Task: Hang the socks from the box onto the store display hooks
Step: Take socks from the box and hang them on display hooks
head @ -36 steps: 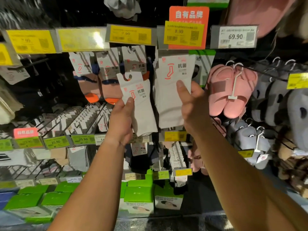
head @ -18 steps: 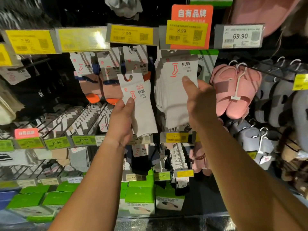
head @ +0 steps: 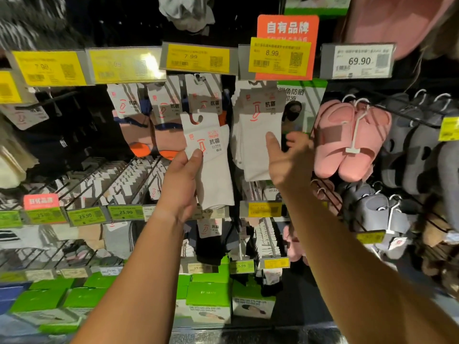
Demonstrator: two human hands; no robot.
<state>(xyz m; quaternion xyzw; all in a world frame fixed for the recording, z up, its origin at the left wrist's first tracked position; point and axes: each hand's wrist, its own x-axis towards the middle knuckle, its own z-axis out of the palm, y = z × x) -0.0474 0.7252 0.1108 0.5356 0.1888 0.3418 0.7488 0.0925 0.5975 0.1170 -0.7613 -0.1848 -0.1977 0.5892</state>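
Two hands are up: the left hand (head: 182, 175) pinches a white sock pack (head: 211, 160), the right hand (head: 289, 157) lies loose against the hanging socks (head: 258, 135).

Both bare arms are reaching up and forward from the bottom of the view, forearms angling inward toward each other. The left hand (head: 182, 177) is raised at the end of a nearly straight wrist, its back facing the camera; the thumb (head: 196, 157) is pressing flat against the front of a pair of white socks (head: 211, 160), while the other fingers are curling behind it, out of sight. The right hand (head: 289, 160) is lifted a little higher, just to the right of the left. Its thumb is pointing upward and its fingers are spreading loosely toward the right, seemingly holding nothing, though the fingertips are blurred.
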